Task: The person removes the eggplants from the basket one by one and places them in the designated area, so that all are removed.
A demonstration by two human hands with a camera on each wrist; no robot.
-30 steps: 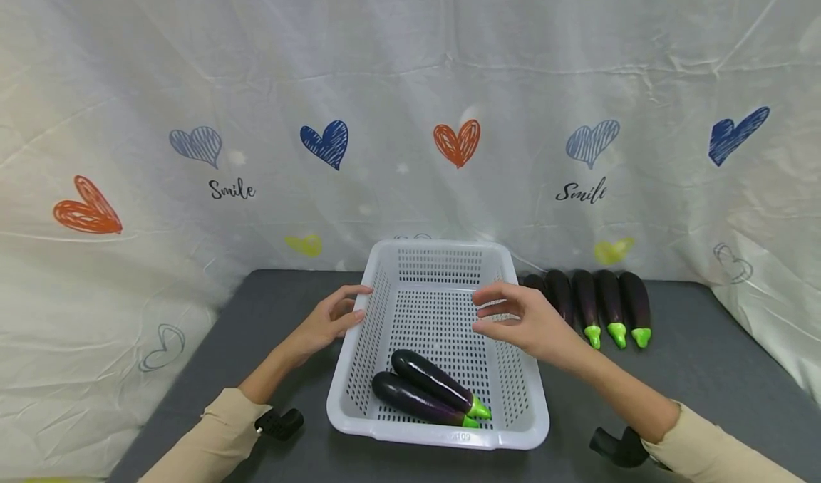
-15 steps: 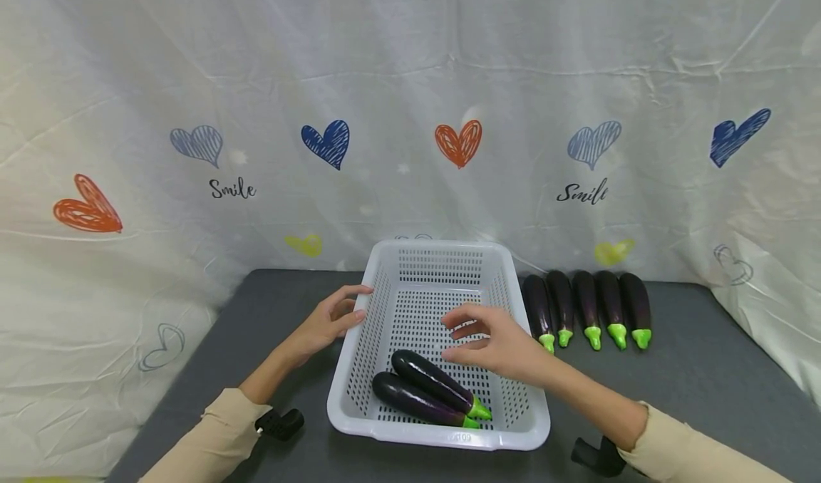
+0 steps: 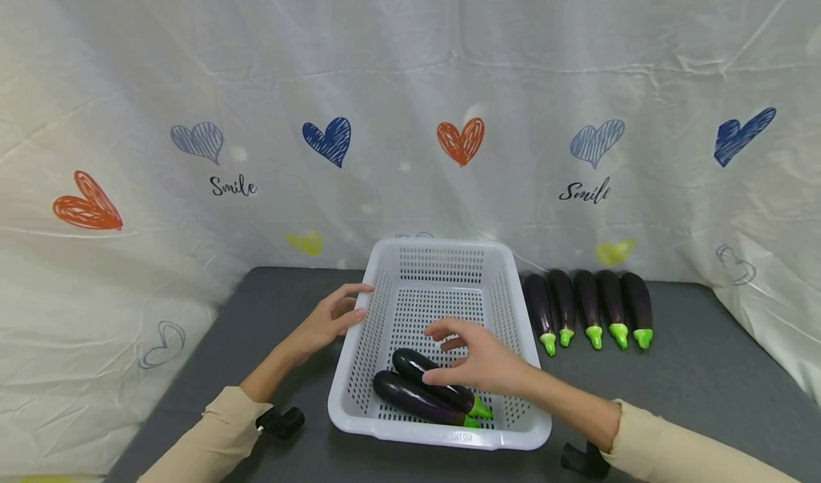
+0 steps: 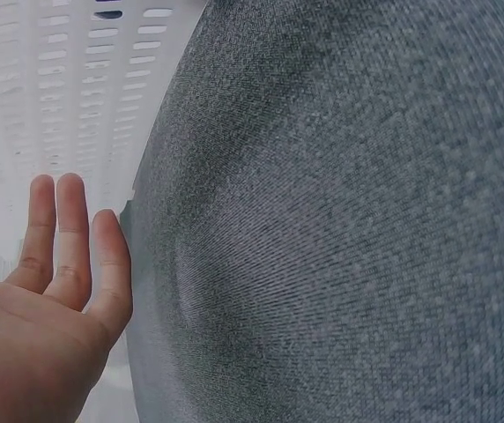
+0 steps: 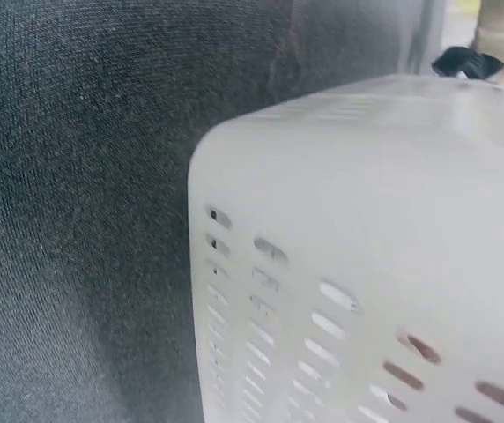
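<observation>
A white slotted plastic basket [image 3: 439, 437] stands on the dark table. Inside, near its front, lie two dark purple eggplants, the rear eggplant [image 3: 413, 360] alongside the front eggplant [image 3: 410, 400], both with green stem ends to the right. My left hand [image 3: 330, 319] rests with its fingertips and thumb at the basket's left rim; in the left wrist view its fingers [image 4: 72, 220] extend straight beside the slotted wall. Over the basket, my right hand [image 3: 477, 358] hovers with spread, loosely bent fingers and nothing between them, its thumb overlapping the rear eggplant. The right wrist view shows the basket's outer wall [image 5: 340, 194].
Several more eggplants [image 3: 586, 308] lie in a row on the table right of the basket, stem ends toward the front. A white curtain [image 3: 398, 77] with printed hearts hangs behind the grey-black table [image 3: 680, 397].
My right hand has moved left and toward the front, from the basket's right side to above the two eggplants inside. My left hand has stayed at the rim.
</observation>
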